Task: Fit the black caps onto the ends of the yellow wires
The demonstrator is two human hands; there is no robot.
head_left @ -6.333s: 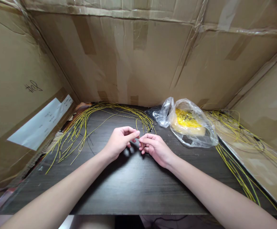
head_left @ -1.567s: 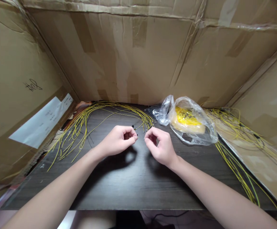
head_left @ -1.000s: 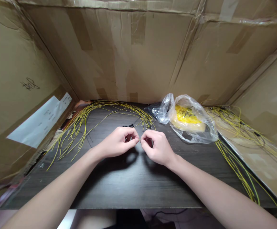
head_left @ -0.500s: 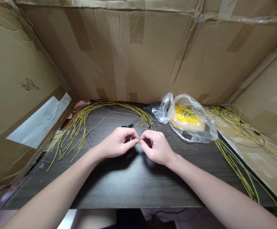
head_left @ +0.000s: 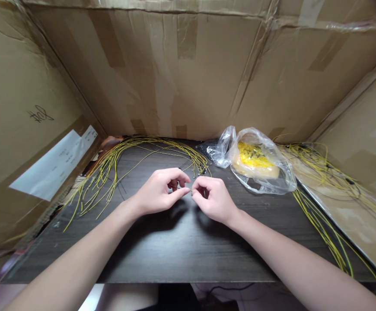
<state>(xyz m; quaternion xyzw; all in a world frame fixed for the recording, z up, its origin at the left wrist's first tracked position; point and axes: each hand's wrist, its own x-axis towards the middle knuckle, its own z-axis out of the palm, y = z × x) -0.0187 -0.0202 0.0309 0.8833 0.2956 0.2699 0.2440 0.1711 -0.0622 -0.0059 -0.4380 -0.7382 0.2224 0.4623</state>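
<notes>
Above the middle of the dark table, my left hand and my right hand meet almost fingertip to fingertip. A short stretch of thin wire shows inside the curl of my left hand, whose forefinger is lifted off the thumb. My right thumb and forefinger are pinched at the wire's end; any small part there is too hidden to name. Just behind my hands lie the ends of a bundle of yellow wires, which arcs across the back and left of the table.
A clear plastic bag of small yellow pieces stands at the back right, beside a bag of black pieces. More yellow wires lie along the right edge over cardboard. Cardboard walls enclose three sides.
My left forefinger has lifted away from the thumb, so the wire inside that hand now shows. My right hand keeps its pinch, nearly still.
</notes>
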